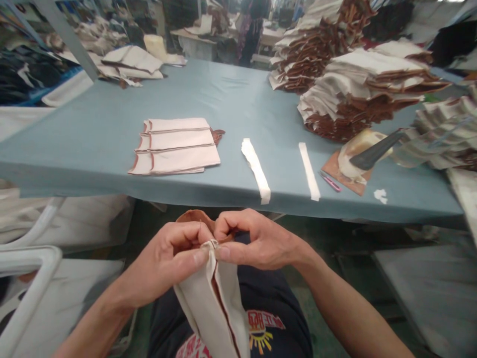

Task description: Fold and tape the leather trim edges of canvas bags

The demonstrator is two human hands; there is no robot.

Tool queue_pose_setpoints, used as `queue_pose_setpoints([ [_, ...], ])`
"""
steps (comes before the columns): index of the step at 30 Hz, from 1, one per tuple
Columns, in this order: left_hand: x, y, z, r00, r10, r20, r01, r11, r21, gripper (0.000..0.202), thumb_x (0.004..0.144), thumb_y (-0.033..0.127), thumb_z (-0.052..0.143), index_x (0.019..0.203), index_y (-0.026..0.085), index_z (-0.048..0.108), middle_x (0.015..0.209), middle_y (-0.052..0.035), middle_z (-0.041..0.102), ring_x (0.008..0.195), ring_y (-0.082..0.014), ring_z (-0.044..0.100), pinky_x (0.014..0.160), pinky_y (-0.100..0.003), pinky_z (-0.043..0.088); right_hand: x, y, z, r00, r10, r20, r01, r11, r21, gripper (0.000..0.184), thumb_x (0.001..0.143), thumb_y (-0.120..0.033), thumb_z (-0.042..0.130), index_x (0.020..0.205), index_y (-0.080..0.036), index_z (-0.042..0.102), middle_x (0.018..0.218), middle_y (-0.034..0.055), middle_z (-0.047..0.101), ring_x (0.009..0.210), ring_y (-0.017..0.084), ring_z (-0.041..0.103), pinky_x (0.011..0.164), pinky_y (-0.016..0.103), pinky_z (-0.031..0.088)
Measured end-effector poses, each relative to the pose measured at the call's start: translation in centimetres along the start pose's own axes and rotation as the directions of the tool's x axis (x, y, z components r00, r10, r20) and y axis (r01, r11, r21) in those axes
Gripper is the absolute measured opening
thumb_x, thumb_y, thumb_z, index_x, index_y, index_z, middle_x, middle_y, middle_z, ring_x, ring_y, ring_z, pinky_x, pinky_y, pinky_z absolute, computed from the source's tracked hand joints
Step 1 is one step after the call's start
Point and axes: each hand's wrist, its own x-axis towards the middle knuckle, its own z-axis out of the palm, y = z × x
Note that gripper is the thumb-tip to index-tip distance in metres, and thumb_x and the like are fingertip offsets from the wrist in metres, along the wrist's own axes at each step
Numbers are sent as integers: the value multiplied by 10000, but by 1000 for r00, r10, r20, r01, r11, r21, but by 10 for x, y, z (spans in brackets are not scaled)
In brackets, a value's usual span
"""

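Observation:
Below the table's front edge, my left hand (167,261) and my right hand (253,243) meet over my lap. Both pinch the top end of a cream fabric piece with brown trim (216,308), thumbs pressed against its folded tip. The piece hangs down over my dark shirt. A brown flap of it curls up behind my fingers. On the blue-grey table (93,134), a short row of three finished cream pieces (175,146) lies flat, overlapping, ahead and to the left of my hands.
Two white tape strips (256,169) (309,171) lie near the table's front edge, with a pink pen (330,182) beside them. Tall stacks of cream-and-brown pieces (365,89) fill the right side. A dark tool (374,151) rests on a brown board. A white chair frame (30,268) stands left.

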Motion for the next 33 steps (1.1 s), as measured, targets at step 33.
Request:
queue_pose_setpoints([
  [33, 11, 23, 2, 985, -170, 31, 164, 976, 140, 306, 813, 399, 732, 668, 177, 579, 607, 51, 466, 556, -93, 377, 491, -168, 306, -13, -8, -7, 1000, 19, -5, -20, 989, -145, 228, 978, -321, 698, 835, -177, 594, 774, -44, 551, 696, 103, 458, 626, 234, 373],
])
